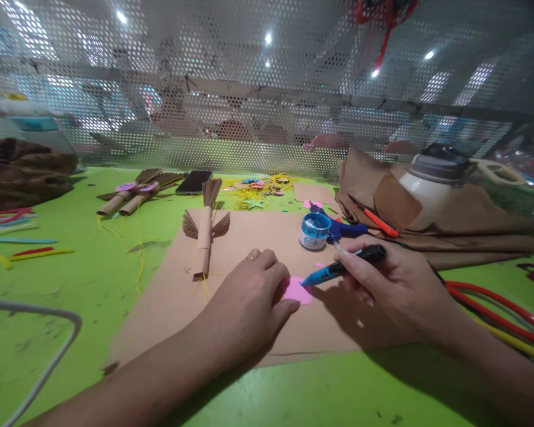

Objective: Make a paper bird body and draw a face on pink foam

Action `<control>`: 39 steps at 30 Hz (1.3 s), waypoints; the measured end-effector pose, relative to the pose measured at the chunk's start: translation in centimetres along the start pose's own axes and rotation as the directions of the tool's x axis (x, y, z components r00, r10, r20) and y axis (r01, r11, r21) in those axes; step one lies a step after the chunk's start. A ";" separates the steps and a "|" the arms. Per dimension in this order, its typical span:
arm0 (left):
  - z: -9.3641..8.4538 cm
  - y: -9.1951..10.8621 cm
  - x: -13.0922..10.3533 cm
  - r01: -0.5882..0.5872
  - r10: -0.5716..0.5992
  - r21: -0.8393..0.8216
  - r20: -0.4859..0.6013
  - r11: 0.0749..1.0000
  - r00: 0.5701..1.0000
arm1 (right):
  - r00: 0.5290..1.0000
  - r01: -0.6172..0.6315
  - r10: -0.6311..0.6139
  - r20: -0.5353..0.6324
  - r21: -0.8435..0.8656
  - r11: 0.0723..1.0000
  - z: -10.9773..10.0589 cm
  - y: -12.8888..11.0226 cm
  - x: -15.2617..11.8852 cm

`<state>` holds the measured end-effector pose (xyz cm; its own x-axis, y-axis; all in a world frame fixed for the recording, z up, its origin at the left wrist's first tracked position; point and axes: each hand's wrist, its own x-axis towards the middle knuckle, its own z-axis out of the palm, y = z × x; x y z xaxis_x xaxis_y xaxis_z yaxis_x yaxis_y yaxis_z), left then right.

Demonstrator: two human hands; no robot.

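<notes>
Likely marking: right grip (389, 279) clasps marker (327, 273) over pink paper (297, 293); left grip (254, 290) holds paper's left edge. Next stroke needs steadiness.

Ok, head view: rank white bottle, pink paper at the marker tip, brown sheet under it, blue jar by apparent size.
1. Brown sheet
2. White bottle, partly hidden
3. Blue jar
4. Pink paper, partly covered

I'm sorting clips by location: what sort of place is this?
Probably a craft workspace: a blue-smeared pen in the right hand, a blue-stained jar and a figure of pleated brown paper all suggest it.
</notes>
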<state>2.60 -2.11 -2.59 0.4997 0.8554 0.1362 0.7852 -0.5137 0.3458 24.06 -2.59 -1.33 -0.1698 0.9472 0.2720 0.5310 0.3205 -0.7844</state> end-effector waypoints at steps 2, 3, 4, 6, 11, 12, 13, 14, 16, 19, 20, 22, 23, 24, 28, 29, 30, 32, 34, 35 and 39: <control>0.0 0.0 0.0 -0.001 0.001 -0.001 -0.001 1.000 1.000 | 1.000 0.001 -0.001 0.002 -0.015 1.000 0.0 0.1 0.0; 0.0 0.0 0.0 -0.001 0.001 0.000 0.001 1.000 1.000 | 1.000 -0.001 0.001 -0.003 -0.023 1.000 0.0 0.2 0.0; 0.0 0.0 0.0 -0.002 0.002 0.001 0.003 1.000 1.000 | 1.000 -0.003 0.003 -0.008 -0.029 1.000 0.0 0.2 -0.1; 0.1 0.0 0.0 -0.005 0.005 0.001 0.007 1.000 1.000 | 1.000 -0.004 0.003 -0.012 -0.028 1.000 0.0 0.1 -0.1; 0.0 -0.1 0.0 -0.006 0.006 -0.004 0.004 1.000 1.000 | 1.000 -0.013 0.013 -0.010 -0.029 0.999 0.0 -0.1 -0.2; 0.0 0.0 0.0 -0.005 0.005 -0.005 0.004 1.000 1.000 | 1.000 -0.010 0.010 -0.016 -0.036 0.999 0.0 -0.1 -0.2; 0.0 0.0 0.0 -0.005 0.005 -0.006 0.003 1.000 1.000 | 1.000 -0.007 0.006 -0.019 -0.042 0.999 0.0 -0.1 -0.2; 0.0 0.0 0.0 -0.006 0.006 -0.007 0.000 1.000 1.000 | 1.000 -0.003 0.002 -0.020 -0.045 0.999 0.0 0.0 -0.2; 0.0 0.0 0.0 -0.007 0.007 -0.007 -0.005 1.000 1.000 | 1.000 0.002 -0.002 -0.016 -0.036 0.999 0.0 0.0 -0.3; 0.0 -0.1 0.0 -0.005 0.005 -0.003 0.001 1.000 1.000 | 1.000 -0.010 0.010 -0.018 -0.025 1.000 0.1 0.0 -0.3; 0.1 -0.1 0.1 -0.005 0.005 -0.002 0.005 1.000 1.000 | 1.000 -0.017 0.017 -0.023 -0.022 1.000 0.1 0.0 -0.3; 0.1 -0.1 0.1 -0.007 0.007 -0.002 0.006 1.000 1.000 | 0.999 -0.031 0.031 -0.022 -0.016 0.999 0.2 -0.1 -0.3; 0.1 -0.1 0.1 -0.007 0.007 -0.002 0.005 1.000 1.000 | 0.999 -0.035 0.035 -0.021 -0.010 0.999 0.3 -0.1 -0.3; 0.1 -0.1 0.1 -0.006 0.006 -0.002 0.005 1.000 1.000 | 0.999 -0.035 0.035 -0.022 -0.003 0.999 0.3 -0.2 -0.3; -0.1 0.0 0.1 0.001 -0.001 -0.003 0.007 1.000 1.000 | 0.997 -0.063 0.064 -0.038 0.040 0.997 0.5 -0.5 -0.4; -0.1 0.0 0.1 0.003 -0.003 -0.003 0.008 1.000 1.000 | 0.996 -0.073 0.075 -0.042 0.051 0.996 0.5 -0.6 -0.4; -0.2 0.1 0.1 0.003 -0.003 -0.002 0.007 1.000 1.000 | 0.996 -0.077 0.080 -0.043 0.061 0.995 0.6 -0.6 -0.4; -0.2 0.1 0.1 0.002 -0.002 -0.002 0.005 1.000 1.000 | 0.996 -0.075 0.079 -0.044 0.071 0.995 0.6 -0.5 -0.4; -0.2 0.1 0.1 0.000 0.000 -0.007 0.006 1.000 1.000 | 0.996 -0.074 0.077 -0.036 0.081 0.994 0.6 -0.4 -0.3; -0.1 0.1 0.1 0.000 0.000 -0.008 0.008 1.000 1.000 | 0.996 -0.080 0.084 -0.035 0.096 0.992 0.6 -0.3 -0.3; -0.1 0.1 0.1 0.005 -0.005 -0.009 0.005 1.000 1.000 | 0.993 -0.085 0.097 -0.074 0.148 0.985 0.4 -0.6 -0.2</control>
<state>2.68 -2.10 -2.49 0.4977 0.8575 0.1304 0.7843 -0.5092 0.3543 23.44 -3.00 -1.15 -0.0563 0.9703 0.2353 0.4152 0.2371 -0.8783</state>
